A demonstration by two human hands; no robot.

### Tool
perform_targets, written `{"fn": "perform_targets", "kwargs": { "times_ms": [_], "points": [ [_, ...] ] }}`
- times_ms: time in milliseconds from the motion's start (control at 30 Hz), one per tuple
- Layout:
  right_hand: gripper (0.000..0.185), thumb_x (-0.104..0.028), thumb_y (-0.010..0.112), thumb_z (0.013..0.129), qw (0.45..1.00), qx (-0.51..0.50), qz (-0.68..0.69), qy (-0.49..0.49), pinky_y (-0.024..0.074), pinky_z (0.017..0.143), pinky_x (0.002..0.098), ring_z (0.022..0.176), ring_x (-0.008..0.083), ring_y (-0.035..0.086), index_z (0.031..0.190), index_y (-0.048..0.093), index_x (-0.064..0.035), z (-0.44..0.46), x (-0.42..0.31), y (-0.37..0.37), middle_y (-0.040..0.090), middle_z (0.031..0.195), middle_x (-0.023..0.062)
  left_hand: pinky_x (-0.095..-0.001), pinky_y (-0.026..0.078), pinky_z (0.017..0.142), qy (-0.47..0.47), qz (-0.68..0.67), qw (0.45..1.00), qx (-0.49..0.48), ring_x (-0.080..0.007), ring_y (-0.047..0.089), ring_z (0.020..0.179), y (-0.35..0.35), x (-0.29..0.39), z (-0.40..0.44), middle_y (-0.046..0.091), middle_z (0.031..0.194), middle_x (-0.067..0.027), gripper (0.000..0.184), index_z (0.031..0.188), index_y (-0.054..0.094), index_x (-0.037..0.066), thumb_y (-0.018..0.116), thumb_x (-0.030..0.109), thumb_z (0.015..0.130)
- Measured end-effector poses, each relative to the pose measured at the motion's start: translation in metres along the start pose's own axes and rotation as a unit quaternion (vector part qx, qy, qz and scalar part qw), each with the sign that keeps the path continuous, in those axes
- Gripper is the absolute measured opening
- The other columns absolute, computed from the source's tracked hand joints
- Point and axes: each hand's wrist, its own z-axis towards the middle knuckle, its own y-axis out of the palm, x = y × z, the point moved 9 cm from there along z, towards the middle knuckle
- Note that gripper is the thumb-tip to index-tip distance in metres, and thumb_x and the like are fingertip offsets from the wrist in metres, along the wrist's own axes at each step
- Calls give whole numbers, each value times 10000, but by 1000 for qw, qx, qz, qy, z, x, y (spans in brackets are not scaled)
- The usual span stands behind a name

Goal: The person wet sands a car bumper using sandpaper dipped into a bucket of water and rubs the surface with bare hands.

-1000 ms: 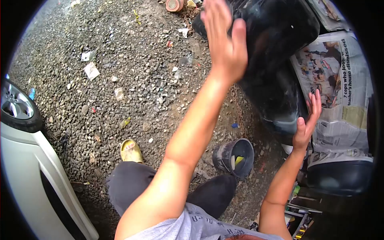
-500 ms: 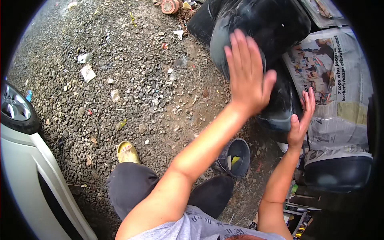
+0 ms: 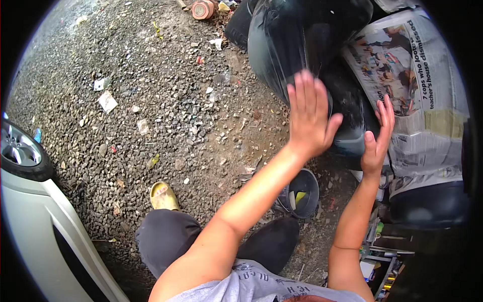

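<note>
A black, curved plastic panel that looks like a car bumper (image 3: 282, 48) runs across the upper right, its surface dull and streaked with greyish dust. My left hand (image 3: 309, 121) lies palm down against its near rounded part, fingers straight and thumb spread. Beside the panel's lower end is my right hand (image 3: 378, 136), fingers extended and thumb apart, holding nothing. Whether its palm touches the panel cannot be made out. Newspaper (image 3: 402, 136) covers the section to the right of that hand.
A dark bucket (image 3: 307, 194) with a yellow-green piece inside stands on the gravel (image 3: 176, 100) below my left hand. A light car (image 3: 30, 216) is at the left. Tools (image 3: 385, 261) sit at the lower right; an orange-red can (image 3: 203, 9) lies at the top.
My left hand has slid back toward me along the panel. My right hand stays by the panel's end, fingers still extended. The view has shifted slightly.
</note>
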Motion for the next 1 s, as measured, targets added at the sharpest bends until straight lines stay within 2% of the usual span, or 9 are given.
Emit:
{"fn": "perform_targets", "kwargs": {
  "times_ms": [133,267,367,533,667,733,767,867,1000],
  "points": [
    [703,-503,499,1028,1000,-2,12,6,292,1210,479,1493,369,357,1504,460,13,-1,5,-2,376,1610,224,-587,-52,1252,-32,-75,996,-48,-503,-51,1571,14,3,-32,-23,1689,-335,848,1640,43,-32,448,435,1060],
    [705,-515,486,1031,1000,4,22,16,281,1215,483,1489,371,361,1505,462,6,-2,5,-1,384,1604,223,-600,63,1254,38,52,998,16,-512,124,1556,-51,-7,124,169,1664,-341,793,1589,214,-96,481,410,1039],
    [717,-533,476,1030,1000,-1,5,8,263,1223,490,1488,380,361,1504,464,6,-2,6,-3,387,1601,227,-602,83,1251,49,67,996,20,-514,134,1551,-55,1,139,186,1656,-345,789,1589,218,-95,475,411,1041],
    [734,-556,464,1029,1000,1,1,22,234,1234,501,1487,392,359,1499,470,7,-1,7,-4,389,1598,231,-580,-6,1257,-28,-34,999,-19,-496,67,1574,-7,5,1,108,1682,-333,805,1623,161,-55,450,439,1057],
    [731,-558,458,1033,1000,0,4,27,237,1232,501,1490,390,354,1501,467,4,-1,6,-3,380,1601,231,-562,8,1257,27,-56,997,-34,-455,70,1586,-28,25,87,122,1700,-286,788,1637,176,-15,425,467,1065],
    [730,-559,457,1034,1000,-1,-5,27,237,1232,503,1489,390,353,1503,465,1,-1,4,-2,377,1602,230,-555,28,1260,81,38,994,-63,-437,106,1586,-33,38,133,148,1701,-270,784,1636,199,-5,412,490,1067],
    [730,-559,457,1035,1000,-1,-9,28,237,1231,504,1489,390,352,1504,464,0,-1,3,-2,376,1602,230,-522,87,1271,89,20,995,-28,-388,181,1583,-40,39,138,243,1685,-240,751,1604,295,-21,446,471,1056],
    [725,-552,458,1036,1000,6,-11,21,236,1231,506,1488,390,354,1508,461,-2,-1,5,-3,377,1601,229,-563,35,1259,41,16,999,-28,-454,126,1578,-30,12,88,150,1696,-280,791,1637,199,-1,411,502,1066],
    [717,-543,464,1036,999,6,-11,34,242,1228,505,1489,387,353,1507,463,-2,-3,5,-3,377,1602,228,-593,-21,1253,-51,-60,997,-14,-465,-23,1585,8,-21,-45,3,1712,-281,842,1654,62,8,434,485,1069]
  ]
}}
